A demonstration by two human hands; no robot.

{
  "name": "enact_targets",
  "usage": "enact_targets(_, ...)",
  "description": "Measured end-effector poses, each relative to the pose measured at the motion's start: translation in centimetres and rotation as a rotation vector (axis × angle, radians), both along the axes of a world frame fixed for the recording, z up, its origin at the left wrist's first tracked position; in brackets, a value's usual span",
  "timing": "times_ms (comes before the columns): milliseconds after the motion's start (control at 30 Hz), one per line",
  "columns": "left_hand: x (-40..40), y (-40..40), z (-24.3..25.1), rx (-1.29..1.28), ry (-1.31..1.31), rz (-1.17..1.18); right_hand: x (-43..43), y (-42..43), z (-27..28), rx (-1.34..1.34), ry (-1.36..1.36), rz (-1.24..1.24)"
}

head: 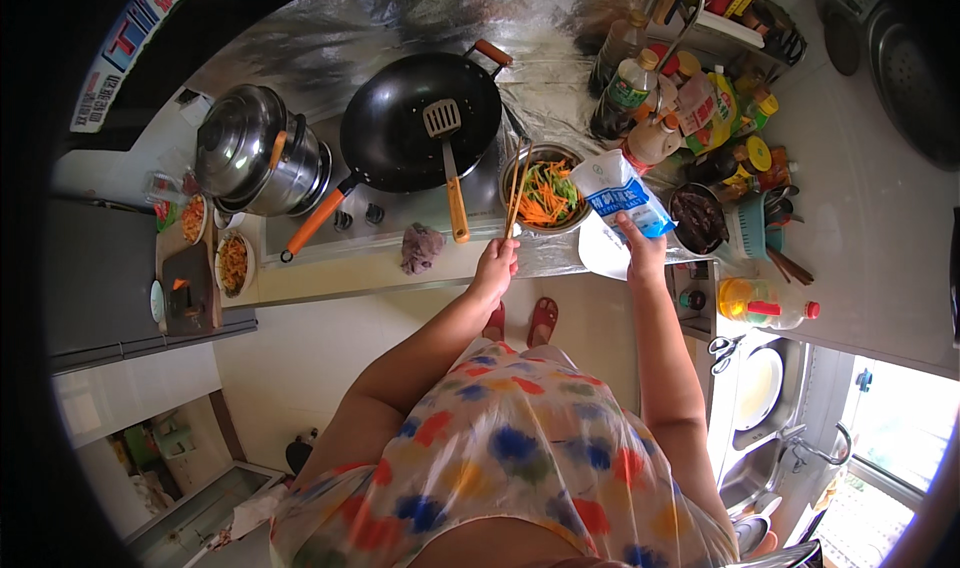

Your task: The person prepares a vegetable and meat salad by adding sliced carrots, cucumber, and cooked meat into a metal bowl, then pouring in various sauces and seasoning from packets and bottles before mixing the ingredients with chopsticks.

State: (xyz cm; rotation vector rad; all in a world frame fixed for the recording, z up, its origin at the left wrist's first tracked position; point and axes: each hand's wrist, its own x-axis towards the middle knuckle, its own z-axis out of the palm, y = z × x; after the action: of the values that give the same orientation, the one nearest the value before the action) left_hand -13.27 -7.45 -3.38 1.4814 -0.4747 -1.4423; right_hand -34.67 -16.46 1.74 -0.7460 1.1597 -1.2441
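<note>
My left hand point(495, 266) is closed around a pair of wooden chopsticks point(517, 193), whose upper ends lie over the left side of a metal bowl point(509, 174). Shredded carrot and green vegetable strips point(551, 193) fill that bowl. In my right hand point(643, 249) is a white and blue bag of salt point(619, 193), held beside the bowl's right rim. A black wok point(397, 110) with an orange handle sits on the stove, left of the bowl. Across it rests a slotted metal turner point(448, 164) with a wooden handle.
A steel steamer pot point(251, 148) stands at the left of the stove, with a crumpled cloth point(422, 249) near the counter's front edge. Bottles point(630, 84) and seasoning packs crowd the back right. An oil bottle point(765, 303) lies at the right, above the sink point(802, 388). Plated food point(235, 264) is far left.
</note>
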Motion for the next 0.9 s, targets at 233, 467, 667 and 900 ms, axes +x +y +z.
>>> enact_targets(233,0.7,0.2,-0.2,-0.004,0.0,0.012,1.4,-1.1,1.4,-0.014,-0.08,-0.009)
enact_targets(467,1.1,0.1,-0.7,-0.001,-0.005,0.008,0.8,-0.3,1.5,0.02,-0.108,-0.059)
enact_targets(667,0.3,-1.6,-1.7,-0.003,-0.012,-0.051,-1.5,1.6,-0.9,0.156,-0.385,-0.004)
enact_targets(900,-0.6,-4.2,-4.4,0.075,-0.148,-0.166,-0.9,3.5,-0.3,0.166,-0.582,-0.046)
